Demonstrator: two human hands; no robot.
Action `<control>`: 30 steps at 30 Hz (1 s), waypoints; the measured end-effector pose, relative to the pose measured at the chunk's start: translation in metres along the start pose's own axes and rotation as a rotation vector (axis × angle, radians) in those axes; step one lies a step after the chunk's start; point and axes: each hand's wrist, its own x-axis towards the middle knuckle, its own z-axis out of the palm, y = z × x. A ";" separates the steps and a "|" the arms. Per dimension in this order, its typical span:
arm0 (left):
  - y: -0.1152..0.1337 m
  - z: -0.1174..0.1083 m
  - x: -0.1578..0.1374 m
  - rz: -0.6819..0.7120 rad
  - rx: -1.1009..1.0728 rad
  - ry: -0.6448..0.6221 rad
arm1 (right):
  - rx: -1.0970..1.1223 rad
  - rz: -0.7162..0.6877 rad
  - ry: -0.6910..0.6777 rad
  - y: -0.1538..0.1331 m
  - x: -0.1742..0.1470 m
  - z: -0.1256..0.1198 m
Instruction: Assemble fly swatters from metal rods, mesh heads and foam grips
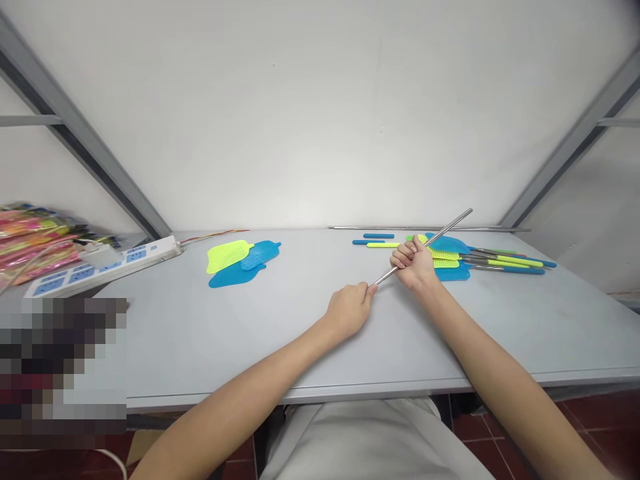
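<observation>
A thin metal rod [454,223] slants up to the right, gripped by both my hands above the grey table. My left hand [350,309] is closed around its lower end, which the fingers hide. Higher up, my right hand [417,264] wraps its fingers round the rod. Behind and right of that hand lie several fly swatters [453,272] with blue or yellow heads. Loose grip sleeves, one blue [379,236] and one yellow [382,245], rest just left of them. A yellow swatter head [226,256] overlaps blue swatter heads [235,275] on the left.
Long metal rods [355,228] lie along the wall at the table's back edge. At the left stands a white power strip [159,249] with a plug in it, beside a pile of colourful bagged goods [37,243]. Metal frame posts [575,127] rise at both sides.
</observation>
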 end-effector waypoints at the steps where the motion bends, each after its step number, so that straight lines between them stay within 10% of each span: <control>1: 0.000 0.001 0.000 0.000 0.001 0.008 | -0.003 0.005 0.005 0.000 0.000 0.000; 30: 0.002 0.005 -0.002 -0.011 -0.057 0.061 | -0.015 -0.009 -0.035 -0.001 -0.005 0.003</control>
